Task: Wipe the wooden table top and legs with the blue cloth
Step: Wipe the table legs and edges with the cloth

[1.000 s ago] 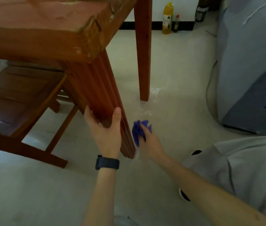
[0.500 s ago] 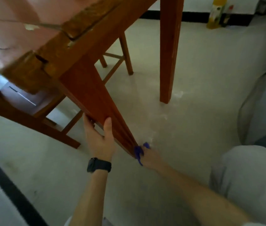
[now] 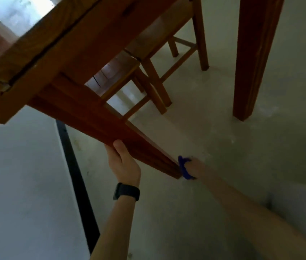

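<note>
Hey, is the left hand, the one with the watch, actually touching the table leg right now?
Touching. The head view shows the left hand gripping the near table leg, with the thumb lying flat on the leg's facing side and no gap between them.

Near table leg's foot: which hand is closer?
Right. The right hand presses the blue cloth against the foot of the near table leg; the left hand holds the same leg farther up, away from the foot.
</note>
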